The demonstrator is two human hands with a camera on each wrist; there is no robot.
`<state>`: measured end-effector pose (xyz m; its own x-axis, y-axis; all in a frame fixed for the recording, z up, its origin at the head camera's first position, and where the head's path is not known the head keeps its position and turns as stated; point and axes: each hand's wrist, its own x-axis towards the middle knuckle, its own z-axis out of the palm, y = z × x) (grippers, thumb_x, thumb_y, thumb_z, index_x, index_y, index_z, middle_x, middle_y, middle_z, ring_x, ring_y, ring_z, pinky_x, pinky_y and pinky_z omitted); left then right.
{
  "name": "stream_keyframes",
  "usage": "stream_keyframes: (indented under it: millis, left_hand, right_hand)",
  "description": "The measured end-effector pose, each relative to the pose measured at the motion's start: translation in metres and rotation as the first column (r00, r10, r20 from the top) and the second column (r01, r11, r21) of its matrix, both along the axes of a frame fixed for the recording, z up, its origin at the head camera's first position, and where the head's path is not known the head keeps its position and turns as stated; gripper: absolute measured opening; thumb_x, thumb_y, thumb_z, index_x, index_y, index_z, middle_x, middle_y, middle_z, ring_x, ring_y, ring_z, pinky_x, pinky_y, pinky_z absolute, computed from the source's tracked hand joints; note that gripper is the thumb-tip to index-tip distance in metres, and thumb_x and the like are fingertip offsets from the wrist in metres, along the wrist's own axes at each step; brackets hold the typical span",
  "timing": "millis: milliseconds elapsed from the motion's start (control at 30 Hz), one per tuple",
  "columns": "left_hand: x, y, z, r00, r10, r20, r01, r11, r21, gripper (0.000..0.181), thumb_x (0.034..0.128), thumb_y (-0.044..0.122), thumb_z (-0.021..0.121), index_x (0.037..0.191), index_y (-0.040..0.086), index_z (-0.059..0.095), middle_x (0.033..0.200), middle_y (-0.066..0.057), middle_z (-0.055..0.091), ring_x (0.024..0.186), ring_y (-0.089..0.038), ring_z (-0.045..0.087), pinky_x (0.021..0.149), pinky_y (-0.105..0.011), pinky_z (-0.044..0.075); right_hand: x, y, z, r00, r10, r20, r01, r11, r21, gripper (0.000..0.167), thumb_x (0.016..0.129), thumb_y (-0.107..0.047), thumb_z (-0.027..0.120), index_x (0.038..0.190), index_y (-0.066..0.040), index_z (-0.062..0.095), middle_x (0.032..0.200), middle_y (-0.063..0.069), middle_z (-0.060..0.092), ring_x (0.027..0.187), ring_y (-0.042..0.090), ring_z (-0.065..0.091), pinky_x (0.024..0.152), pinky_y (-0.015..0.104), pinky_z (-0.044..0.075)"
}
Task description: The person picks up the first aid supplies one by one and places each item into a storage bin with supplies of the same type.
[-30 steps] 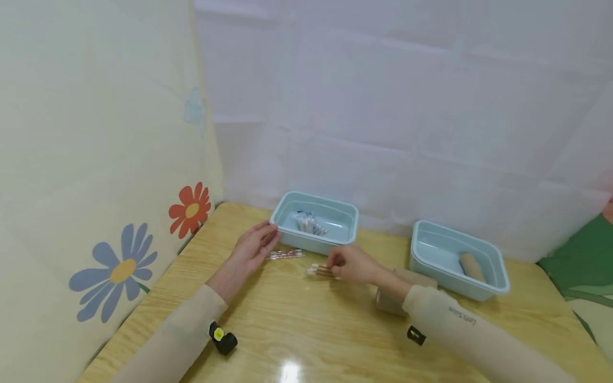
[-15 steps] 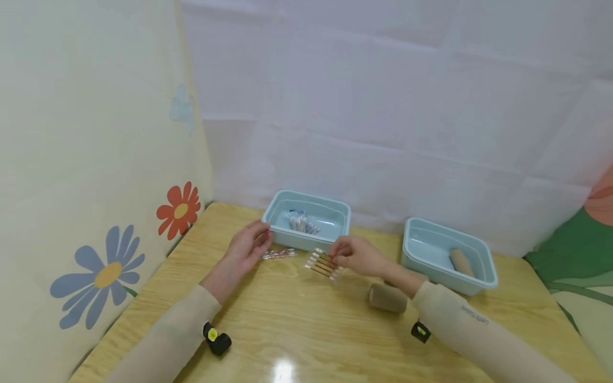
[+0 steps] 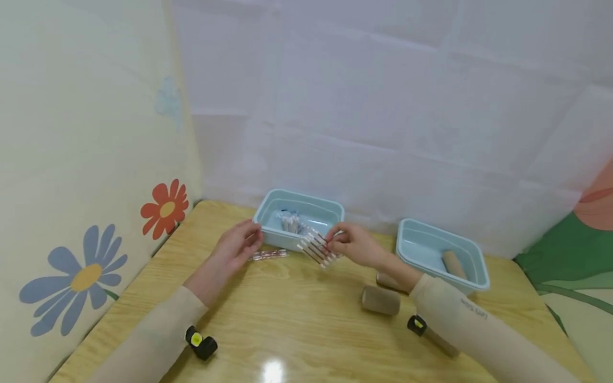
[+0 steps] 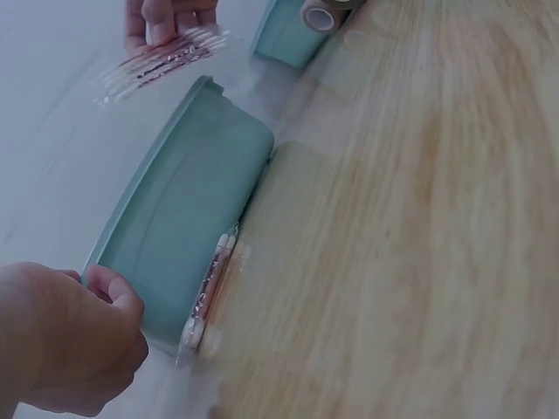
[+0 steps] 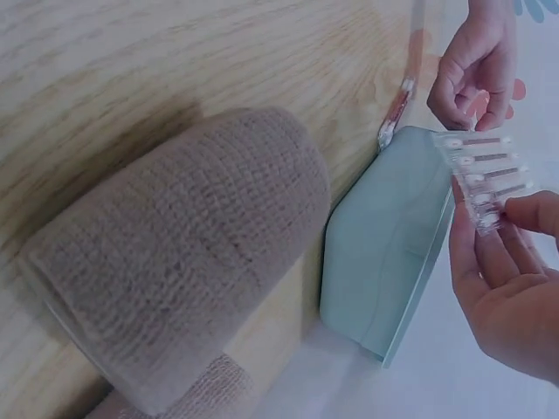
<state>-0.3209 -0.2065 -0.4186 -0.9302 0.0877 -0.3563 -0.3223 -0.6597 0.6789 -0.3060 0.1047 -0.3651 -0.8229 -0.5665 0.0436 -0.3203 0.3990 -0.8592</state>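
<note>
My right hand [image 3: 356, 244] pinches a flat clear packet of cotton swabs [image 3: 314, 249] with brown sticks between thumb and fingers. It holds the packet up at the front right part of the left light-blue plastic tub [image 3: 275, 237]. With thumb and curled fingers, my left hand [image 3: 233, 248] grips that tub's near left rim. Inside the tub lie more clear-wrapped swabs [image 3: 290, 221], partly hidden by its front wall. Another clear swab packet [image 4: 208, 292] rests on the table along the tub's front side.
A second light-blue tub [image 3: 438, 239] stands to the right with a tan bandage roll [image 3: 454, 264] inside. Tan bandage rolls [image 3: 380, 300] also lie on the wooden table [image 3: 287, 324] near my right forearm. A white sheet [image 3: 306, 106] hangs behind.
My right hand has lifted the swab packet off the table and moved it up to the left tub's front edge. My left hand stays at the rim. The head view has shifted slightly right.
</note>
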Motion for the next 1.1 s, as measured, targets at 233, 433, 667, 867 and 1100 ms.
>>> stream_keyframes:
  millis: [233,433,667,867,1100]
  left_hand:
    - [0.001,0.011,0.002,1.0,-0.015,-0.012,0.015,1.0,0.017,0.05,0.1008,-0.002,0.059,0.148,0.0,0.042,0.129,-0.012,0.047,0.106,-0.017,0.057,0.099,-0.027,0.049]
    - [-0.003,0.025,0.002,0.998,0.016,-0.057,-0.016,1.0,-0.01,0.055,0.1018,-0.003,0.056,0.153,-0.001,0.035,0.136,-0.017,0.045,0.109,-0.019,0.058,0.098,-0.029,0.05]
    - [-0.006,0.032,0.0,0.995,0.064,-0.07,-0.064,0.998,0.002,0.056,0.1008,-0.004,0.056,0.152,-0.001,0.034,0.135,-0.019,0.045,0.104,-0.02,0.063,0.096,-0.029,0.052]
    - [-0.005,0.03,-0.002,0.995,0.071,-0.072,-0.071,0.997,0.007,0.056,0.1006,-0.004,0.057,0.152,0.0,0.034,0.129,-0.017,0.047,0.101,-0.019,0.063,0.096,-0.029,0.051]
    - [-0.007,0.028,-0.003,0.995,0.074,-0.071,-0.073,0.997,0.019,0.056,0.1008,-0.004,0.057,0.151,-0.001,0.034,0.124,-0.015,0.048,0.101,-0.019,0.062,0.096,-0.029,0.051]
  right_hand:
    - [-0.005,0.01,0.01,1.0,-0.018,-0.017,0.018,1.0,-0.003,0.01,0.103,-0.002,0.058,0.112,0.002,0.059,0.104,0.014,0.074,0.101,0.027,0.069,0.085,0.043,0.057]
    - [-0.017,0.016,0.014,1.0,-0.022,-0.016,0.021,1.0,-0.018,0.014,0.104,-0.005,0.057,0.116,0.004,0.059,0.105,0.015,0.073,0.1,0.028,0.07,0.085,0.046,0.056]
    - [-0.032,0.012,0.019,0.995,-0.101,-0.024,0.1,0.994,-0.038,0.023,0.104,-0.005,0.057,0.126,0.001,0.058,0.107,0.014,0.074,0.098,0.027,0.071,0.085,0.048,0.057]
    - [-0.039,0.006,0.027,0.992,-0.121,-0.026,0.12,0.992,-0.037,0.028,0.104,-0.003,0.057,0.131,0.003,0.058,0.109,0.018,0.073,0.099,0.029,0.071,0.084,0.047,0.058]
    - [-0.044,0.001,0.038,0.991,-0.131,-0.04,0.129,0.991,-0.038,0.028,0.104,-0.002,0.056,0.13,0.008,0.06,0.11,0.021,0.071,0.099,0.032,0.07,0.082,0.046,0.058]
